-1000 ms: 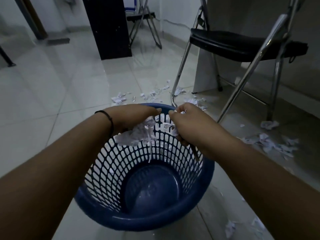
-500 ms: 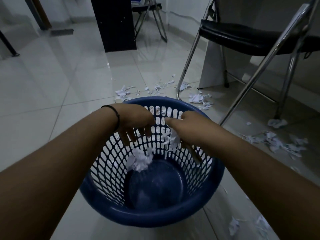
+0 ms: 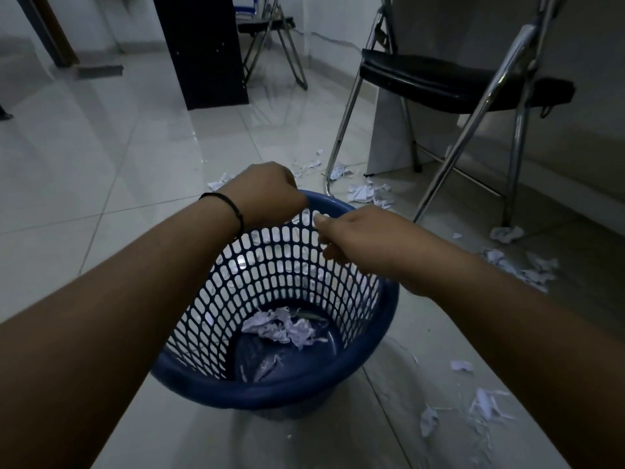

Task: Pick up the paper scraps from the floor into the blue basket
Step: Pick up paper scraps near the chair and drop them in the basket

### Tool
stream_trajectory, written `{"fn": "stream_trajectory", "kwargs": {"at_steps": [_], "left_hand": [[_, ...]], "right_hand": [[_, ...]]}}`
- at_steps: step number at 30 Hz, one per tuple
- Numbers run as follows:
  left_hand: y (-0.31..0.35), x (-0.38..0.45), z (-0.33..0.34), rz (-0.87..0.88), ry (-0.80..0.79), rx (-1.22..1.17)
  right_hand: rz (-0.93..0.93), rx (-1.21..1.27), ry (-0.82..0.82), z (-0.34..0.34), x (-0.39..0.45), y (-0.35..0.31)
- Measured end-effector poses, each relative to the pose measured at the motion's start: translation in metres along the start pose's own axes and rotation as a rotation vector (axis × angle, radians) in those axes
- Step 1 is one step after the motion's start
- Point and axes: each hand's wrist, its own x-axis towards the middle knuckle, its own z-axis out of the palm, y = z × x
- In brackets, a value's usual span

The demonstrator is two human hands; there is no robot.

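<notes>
two hands over the blue basket, paper in the bottom

on the left, the left hand [image 3: 267,194] is above the far rim of the blue basket [image 3: 368,363]. it wears a thin black band [image 3: 233,206] on the wrist. its fingers point down and away, so i cannot tell if they are curled or straight, and no paper shows in it.

in the middle, the blue basket stands on the white floor [image 3: 101,157]. it has holes all around its wall. a small heap of paper scraps [image 3: 284,328] lies at the bottom of the basket, well below both hands and not touching them.

just right of the middle, the right hand [image 3: 365,238] is over the far right side of the basket rim. the thumb is pressed against the curled fingers, like a pinch. something white shows by the tips, but i cannot tell if it is paper in the hand or only paper seen through the holes.

behind the basket, more scraps [image 3: 367,192] lie on the floor by the leg of a folding chair [image 3: 439,79] with a black seat. farther right, another bunch of scraps [image 3: 527,269] lies under the chair. near the bottom right, a few more pieces [image 3: 483,404] lie on the floor beside the basket, under the right arm.
</notes>
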Motion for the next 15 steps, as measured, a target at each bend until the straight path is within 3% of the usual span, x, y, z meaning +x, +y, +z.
{"fn": "stream_trajectory", "kwargs": {"at_steps": [7, 12, 15], "left_hand": [[0.054, -0.022, 0.003, 0.225, 0.177, -0.115], [0.137, -0.050, 0.016, 0.505, 0.302, -0.199], [0.189, -0.072, 0.041, 0.680, 0.260, -0.199]], "right_hand": [[-0.210, -0.127, 0.295, -0.044, -0.048, 0.027], [-0.097, -0.234, 0.474, -0.089, -0.088, 0.088], [0.013, -0.243, 0.496, -0.096, -0.113, 0.144]]}}
